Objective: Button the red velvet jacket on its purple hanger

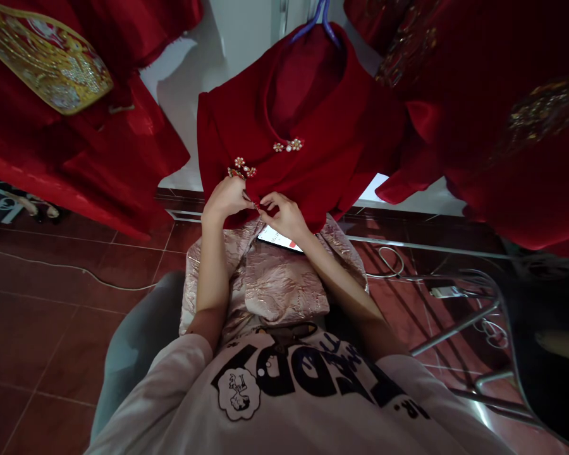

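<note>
A red garment (313,170) hangs in front of me on a blue hanger (318,25). Pearl and gold flower ornaments (288,146) sit below its neckline, and more of them (244,167) lie close above my left hand. My left hand (228,197) is closed on the garment's left front. Close beside it, my right hand (283,215) has thumb and forefinger pinched at a small red piece (256,205) between the hands; its exact shape is too small to tell. A lit phone (279,239) lies on the pinkish brocade cloth (284,284) over my lap, partly behind my right wrist.
Red garments with gold decoration hang at the left (76,145) and right (478,126). A metal-framed chair (474,322) stands at the right. White cables (99,278) run over the tiled floor (42,335), and shoes (42,208) are at the far left.
</note>
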A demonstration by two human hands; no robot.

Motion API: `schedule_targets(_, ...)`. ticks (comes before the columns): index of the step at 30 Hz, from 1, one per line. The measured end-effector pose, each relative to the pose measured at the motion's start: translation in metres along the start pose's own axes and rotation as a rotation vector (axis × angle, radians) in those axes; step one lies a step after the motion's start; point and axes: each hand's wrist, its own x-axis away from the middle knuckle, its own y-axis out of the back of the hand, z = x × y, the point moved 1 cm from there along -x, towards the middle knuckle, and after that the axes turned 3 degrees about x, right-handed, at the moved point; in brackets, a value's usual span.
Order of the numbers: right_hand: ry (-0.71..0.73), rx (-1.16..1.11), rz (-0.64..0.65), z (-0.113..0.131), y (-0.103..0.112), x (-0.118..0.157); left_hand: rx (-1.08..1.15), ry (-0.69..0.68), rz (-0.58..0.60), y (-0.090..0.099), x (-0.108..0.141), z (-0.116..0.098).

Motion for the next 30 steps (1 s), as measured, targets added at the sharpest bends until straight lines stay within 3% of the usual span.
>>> schedule_targets(6,-0.032,-0.004,0.006,0.0,0.001,0.0,0.033,0.004,0.045,-0.001,-0.001,0.006)
schedule_targets(10,-0.105,-0.068,0.045,0.002,0.005,-0.005,0.345,-0.017,0.178,0.0,0.004,0.005)
schedule_targets(12,-0.132,-0.098,0.078,0.003,0.01,-0.007,0.507,0.041,0.109,0.001,0.005,0.003)
schedule_targets(17,-0.047,-0.173,0.236,0.007,0.03,-0.008,0.869,0.252,-0.208,0.0,-0.006,0.003)
schedule_targets(22,-0.022,-0.211,0.336,0.009,0.046,-0.005,0.979,0.405,-0.325,-0.004,-0.013,0.005)
schedule_targets(30,-0.036,-0.155,0.376,0.015,0.05,-0.005,0.868,0.413,-0.335,-0.006,-0.011,0.004)
